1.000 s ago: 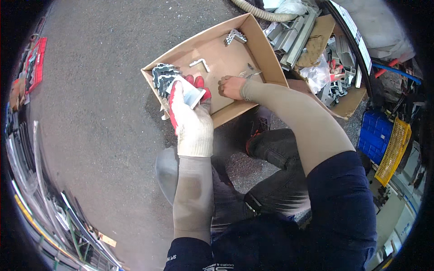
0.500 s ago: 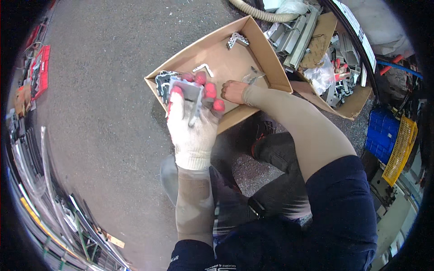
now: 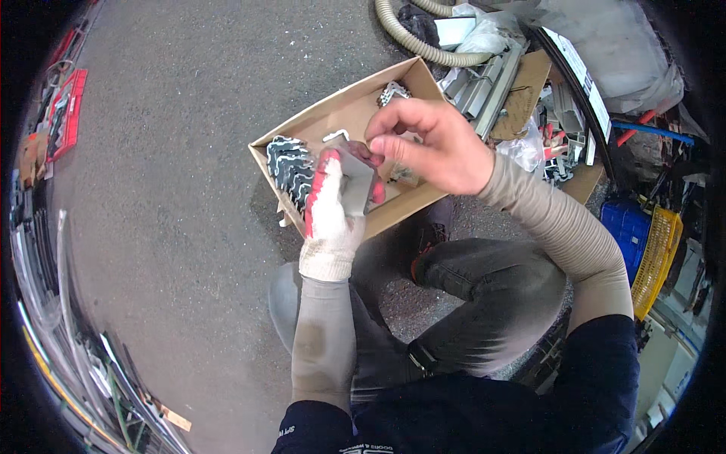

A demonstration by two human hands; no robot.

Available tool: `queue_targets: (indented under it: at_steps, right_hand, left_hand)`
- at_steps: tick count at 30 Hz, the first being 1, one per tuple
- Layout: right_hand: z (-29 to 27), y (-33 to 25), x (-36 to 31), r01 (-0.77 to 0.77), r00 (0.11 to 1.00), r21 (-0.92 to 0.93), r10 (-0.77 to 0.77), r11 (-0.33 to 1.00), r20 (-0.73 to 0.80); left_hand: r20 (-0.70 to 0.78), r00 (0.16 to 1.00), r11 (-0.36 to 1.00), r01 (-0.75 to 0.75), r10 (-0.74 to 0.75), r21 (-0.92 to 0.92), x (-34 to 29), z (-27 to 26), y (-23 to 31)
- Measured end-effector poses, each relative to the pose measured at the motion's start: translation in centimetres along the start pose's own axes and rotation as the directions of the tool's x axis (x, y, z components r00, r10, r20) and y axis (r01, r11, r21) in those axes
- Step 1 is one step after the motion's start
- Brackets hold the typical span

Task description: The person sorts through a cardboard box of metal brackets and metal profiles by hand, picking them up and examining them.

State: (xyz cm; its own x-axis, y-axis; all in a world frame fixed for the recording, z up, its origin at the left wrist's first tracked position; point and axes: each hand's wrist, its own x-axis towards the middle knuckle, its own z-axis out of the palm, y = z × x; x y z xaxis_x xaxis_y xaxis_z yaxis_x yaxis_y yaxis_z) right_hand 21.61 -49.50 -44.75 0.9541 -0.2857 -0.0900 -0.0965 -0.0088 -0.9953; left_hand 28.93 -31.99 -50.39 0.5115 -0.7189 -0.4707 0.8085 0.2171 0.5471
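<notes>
The left hand (image 3: 331, 216), in a white work glove with red-coated fingertips, is holding a flat grey metal piece (image 3: 355, 181) above the near edge of the open cardboard box (image 3: 344, 113), which is sitting on the asphalt ground (image 3: 166, 189). The piece is standing roughly on end in the glove, its long axis running from the palm up toward the far side of the box; the gloved fingers are wrapping both side edges, so this hand is clamped on it. The bare right hand (image 3: 431, 140) is coming in from the right, over the middle of the box, and is sitting just beside the top right of the piece. Its thumb and forefinger are drawn together into a pinch right at that top edge; whether something small is caught between them cannot be told, as the tips are covering the spot. So the piece lies to the left of and just below the right fingertips, and the left hand is the one already carrying it. Inside the box, a dark and silver stack of ribbed metal parts (image 3: 290, 168) is lying against the left wall, and a smaller cluster of metal parts (image 3: 393, 92) is lying in the far corner.
</notes>
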Motion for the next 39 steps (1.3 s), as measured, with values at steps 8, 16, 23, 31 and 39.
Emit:
queue_targets:
  at_steps: [8,16,23,31,39]
  right_hand:
    - [0.1,1.0,-0.6,0.255,0.967,-0.406,-0.239,0.877,0.091]
    - [0.1,2.1,-0.5,-0.049,0.997,-0.024,0.051,0.998,0.062]
    - [-1.3,1.8,-0.6,-0.380,0.915,0.266,0.317,0.886,0.251]
    - [-2.3,2.5,-0.9,-0.395,0.883,0.182,0.317,0.900,0.347]
    - [-1.4,1.6,-0.9,-0.356,0.886,0.052,0.319,0.933,0.338]
  left_hand:
    - [0.038,0.997,0.997,0.062,-0.064,0.036,-0.4,0.4,-0.6]
    - [0.062,0.996,0.978,0.046,-0.060,0.204,-0.3,-0.3,-0.6]
    - [0.139,0.990,0.915,-0.036,-0.023,0.402,-0.2,-0.6,-0.6]
    - [0.248,0.967,0.785,-0.111,-0.055,0.609,-0.1,-1.8,-1.2]
    - [0.204,0.979,0.770,-0.135,0.007,0.624,0.1,-2.5,-2.0]
